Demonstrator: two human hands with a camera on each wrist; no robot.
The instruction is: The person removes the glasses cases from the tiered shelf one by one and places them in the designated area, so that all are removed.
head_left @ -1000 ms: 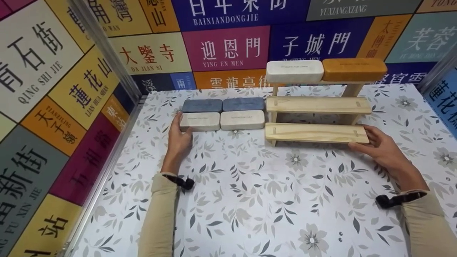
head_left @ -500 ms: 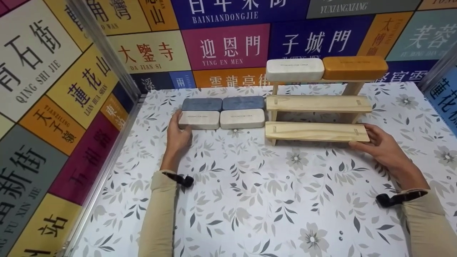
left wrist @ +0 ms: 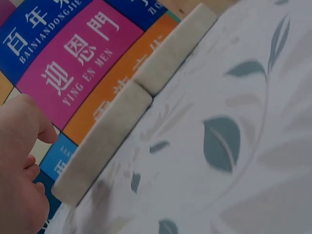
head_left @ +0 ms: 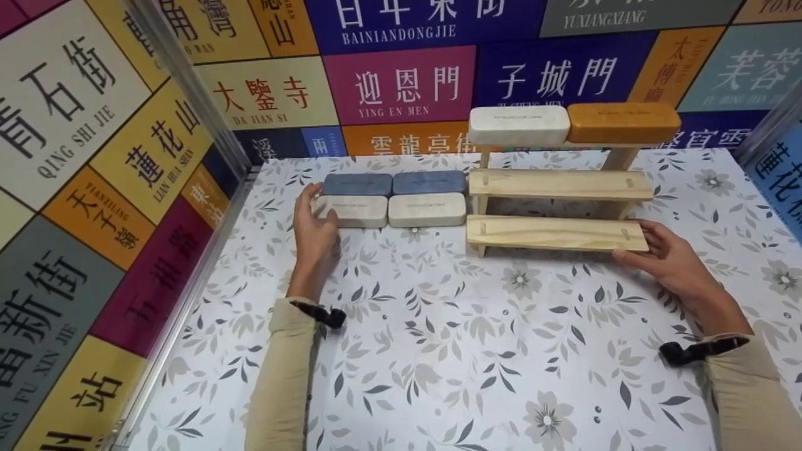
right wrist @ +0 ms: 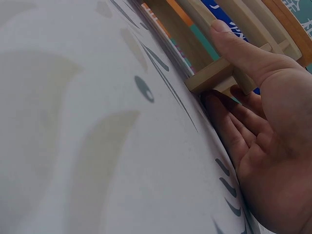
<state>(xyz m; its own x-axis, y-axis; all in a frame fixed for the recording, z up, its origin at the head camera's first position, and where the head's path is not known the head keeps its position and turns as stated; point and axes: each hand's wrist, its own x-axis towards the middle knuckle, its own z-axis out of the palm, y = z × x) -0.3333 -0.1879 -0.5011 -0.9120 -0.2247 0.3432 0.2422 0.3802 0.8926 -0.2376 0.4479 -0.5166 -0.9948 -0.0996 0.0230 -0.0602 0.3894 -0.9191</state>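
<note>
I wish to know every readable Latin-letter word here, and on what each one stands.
"BAINIANDONGJIE": top blue panel
"YUXIANGXIANG": back grey panel
"YING EN MEN": pink panel
"DA JIAN SI": cream panel
"TONG": right tan panel, perhaps cut
"QING SHI JIE": white panel
"LIAN HUA SHAN": left yellow panel
"TIANZILING": left orange panel
"FU XIN JIE": left grey panel, beginning cut off
Print on the blocks: too small.
Other Latin words: blurred, cut off or hidden.

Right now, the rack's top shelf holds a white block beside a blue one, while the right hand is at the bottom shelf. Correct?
Not quite: beside the white block sits an orange block, not a blue one, as the head view shows. The right hand is at the bottom shelf.
</note>
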